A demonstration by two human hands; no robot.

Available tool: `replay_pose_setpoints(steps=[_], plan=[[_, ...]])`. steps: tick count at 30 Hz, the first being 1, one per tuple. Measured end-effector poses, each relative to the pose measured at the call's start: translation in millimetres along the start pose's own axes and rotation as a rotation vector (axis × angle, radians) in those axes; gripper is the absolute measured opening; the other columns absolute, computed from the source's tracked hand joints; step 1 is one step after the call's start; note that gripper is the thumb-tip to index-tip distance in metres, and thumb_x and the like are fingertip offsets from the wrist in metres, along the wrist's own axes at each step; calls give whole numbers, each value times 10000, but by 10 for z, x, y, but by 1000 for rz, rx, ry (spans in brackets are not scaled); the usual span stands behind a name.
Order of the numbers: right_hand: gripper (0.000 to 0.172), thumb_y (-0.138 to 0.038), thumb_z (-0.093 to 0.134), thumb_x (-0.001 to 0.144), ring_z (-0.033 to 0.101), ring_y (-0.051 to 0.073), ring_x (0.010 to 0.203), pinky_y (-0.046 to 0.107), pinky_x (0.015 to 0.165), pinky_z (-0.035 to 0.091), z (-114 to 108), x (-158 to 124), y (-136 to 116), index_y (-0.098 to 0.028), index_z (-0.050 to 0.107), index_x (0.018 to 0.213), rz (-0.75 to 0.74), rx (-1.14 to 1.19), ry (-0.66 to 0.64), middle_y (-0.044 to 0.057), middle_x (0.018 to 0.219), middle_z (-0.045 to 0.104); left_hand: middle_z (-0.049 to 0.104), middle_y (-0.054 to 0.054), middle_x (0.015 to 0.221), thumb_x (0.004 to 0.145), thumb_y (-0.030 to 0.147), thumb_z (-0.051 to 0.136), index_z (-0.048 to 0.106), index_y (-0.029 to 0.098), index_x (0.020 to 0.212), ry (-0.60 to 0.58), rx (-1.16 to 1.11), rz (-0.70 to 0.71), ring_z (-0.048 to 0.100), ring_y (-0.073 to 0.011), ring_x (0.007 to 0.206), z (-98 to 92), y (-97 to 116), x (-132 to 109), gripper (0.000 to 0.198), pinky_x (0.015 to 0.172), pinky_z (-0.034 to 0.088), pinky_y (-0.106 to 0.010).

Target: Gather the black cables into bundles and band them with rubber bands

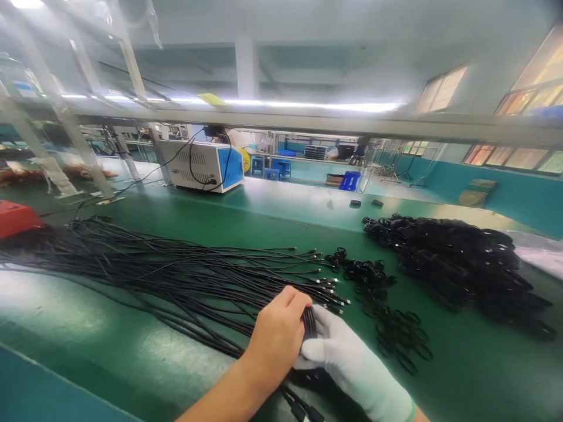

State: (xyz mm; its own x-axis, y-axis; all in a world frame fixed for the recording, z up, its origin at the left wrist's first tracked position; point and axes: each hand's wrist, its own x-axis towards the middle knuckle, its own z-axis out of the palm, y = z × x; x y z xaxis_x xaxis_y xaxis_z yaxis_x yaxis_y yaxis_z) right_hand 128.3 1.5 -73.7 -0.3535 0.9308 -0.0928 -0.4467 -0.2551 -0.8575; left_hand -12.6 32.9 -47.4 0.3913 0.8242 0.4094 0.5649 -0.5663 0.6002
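My bare left hand (275, 340) and my white-gloved right hand (347, 357) meet near the front of the green table (109, 340), both closed around a coiled black cable (309, 321). A long spread of straight black cables (176, 272) lies across the table to the left, their metal plug ends pointing right, close to my hands. Small black ties or loops (387, 316) are scattered just right of my hands.
A big heap of bundled black cables (461, 264) fills the right side. A white and blue machine box (202, 164) stands at the back left, a red object (15, 218) at the far left edge. Blue stools stand beyond the table.
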Motion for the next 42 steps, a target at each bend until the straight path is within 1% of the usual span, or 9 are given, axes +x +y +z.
replay_pose_setpoints(steps=[3, 7, 12, 19, 25, 28, 31, 35, 42], plan=[[517, -216, 769, 565, 548, 186, 844, 296, 647, 523, 63, -2, 4, -161, 561, 1036, -5, 0, 27, 57, 956, 561, 579, -30, 804, 717, -19, 407, 640, 170, 842, 82, -24, 84, 565, -145, 734, 118, -87, -18, 325, 687, 442, -247], [541, -213, 763, 599, 563, 189, 862, 304, 663, 531, 36, -1, -4, -157, 551, 1094, 25, 50, -15, 63, 979, 551, 565, 6, 721, 663, -42, 438, 648, 177, 761, 133, -179, -14, 559, -107, 662, 139, -115, 53, 319, 612, 427, -196], [326, -309, 609, 811, 590, 142, 785, 224, 609, 512, -148, -2, 44, -140, 583, 1089, 40, 252, -209, 83, 944, 589, 620, 10, 768, 692, 79, 549, 662, 195, 792, -83, -234, -158, 559, -130, 692, -119, -27, 241, 190, 647, 427, -228], [483, -419, 507, 861, 587, 150, 800, 244, 623, 519, -244, -45, -103, -143, 499, 1258, 17, 389, -320, 103, 1129, 571, 629, -5, 746, 784, 318, 562, 644, 170, 846, -146, -406, -325, 537, -147, 679, -425, -235, 274, 180, 628, 419, -243], [338, -300, 548, 849, 599, 162, 793, 271, 638, 518, -199, -58, -218, -141, 548, 1148, -82, 199, -231, 95, 1049, 564, 638, -6, 897, 784, 286, 564, 650, 213, 960, -107, -379, -256, 538, -147, 763, -394, -154, 231, 209, 708, 413, -244], [317, -282, 584, 814, 604, 153, 719, 236, 547, 505, -199, -48, -156, -105, 556, 1076, -45, 93, -248, 106, 983, 558, 623, 2, 975, 740, 209, 590, 643, 244, 1073, -296, -392, -201, 511, -122, 715, -370, -32, 260, 339, 673, 404, -230], [347, -355, 564, 834, 625, 173, 745, 290, 616, 532, -207, -40, -101, -105, 534, 1072, 9, 87, -190, 95, 936, 555, 603, 15, 779, 710, 183, 605, 676, 186, 994, -461, -496, -268, 478, -109, 644, -355, -21, 294, 293, 586, 367, -211], [417, -291, 683, 720, 641, 179, 733, 325, 676, 538, -179, -36, -121, -111, 508, 1052, 55, -87, -11, 68, 854, 588, 540, 44, 621, 671, 176, 643, 656, 129, 962, -415, -597, -397, 476, -101, 582, -327, -72, 303, 294, 548, 354, -209], [423, -229, 666, 574, 578, 144, 505, 302, 496, 515, -39, 46, -133, -127, 494, 947, 106, -359, 195, -15, 616, 561, 556, 41, 605, 663, 192, 667, 648, 123, 950, -370, -648, -438, 528, -99, 532, -211, -111, 271, 296, 534, 413, -218]])
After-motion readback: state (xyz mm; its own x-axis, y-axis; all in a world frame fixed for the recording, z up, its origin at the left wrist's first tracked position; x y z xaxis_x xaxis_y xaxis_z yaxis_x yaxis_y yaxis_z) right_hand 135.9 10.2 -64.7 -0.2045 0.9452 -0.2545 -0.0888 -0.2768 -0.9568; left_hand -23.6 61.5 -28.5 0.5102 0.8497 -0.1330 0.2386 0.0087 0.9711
